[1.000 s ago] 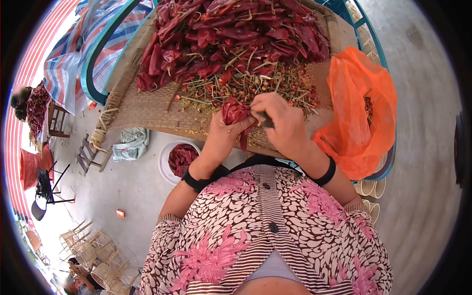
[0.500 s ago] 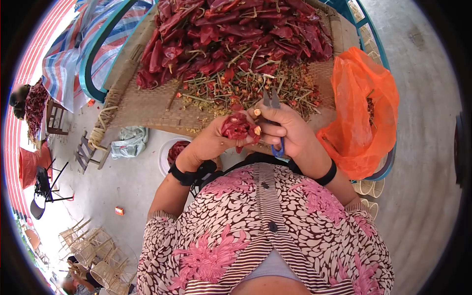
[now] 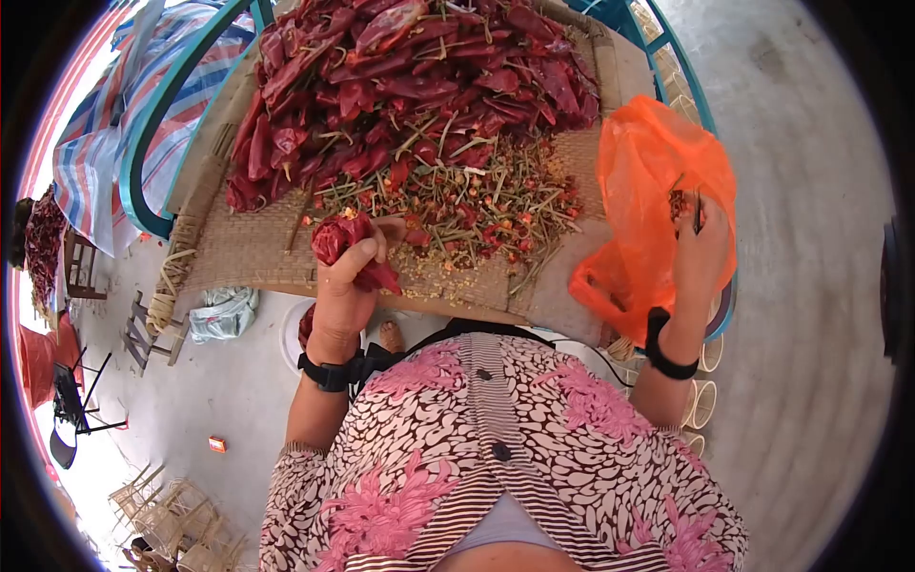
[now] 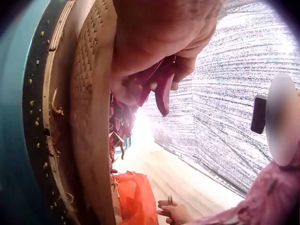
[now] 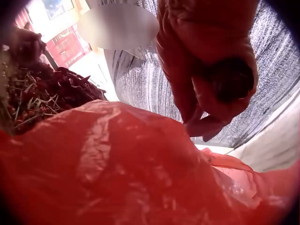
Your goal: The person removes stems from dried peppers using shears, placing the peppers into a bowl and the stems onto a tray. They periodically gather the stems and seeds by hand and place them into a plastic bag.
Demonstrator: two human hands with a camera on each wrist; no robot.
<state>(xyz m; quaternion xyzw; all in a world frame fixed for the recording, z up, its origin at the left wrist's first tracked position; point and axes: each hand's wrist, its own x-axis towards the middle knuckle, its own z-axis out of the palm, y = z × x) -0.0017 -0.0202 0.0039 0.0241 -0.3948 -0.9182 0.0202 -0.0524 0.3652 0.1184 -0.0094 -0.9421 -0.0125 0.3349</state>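
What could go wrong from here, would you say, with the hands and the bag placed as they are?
The pointed tool in the right hand might snag or tear the thin orange bag beside it. The red peppers bunched in the left hand could slip out. The loose stems touch the pepper pile, so they may mix into it.

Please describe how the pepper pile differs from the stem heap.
The pepper pile is deep red; the stem heap is mostly greenish-brown with red bits. The pepper pile is taller and broader, the stem heap lower and smaller. Both lie loose on the woven mat.
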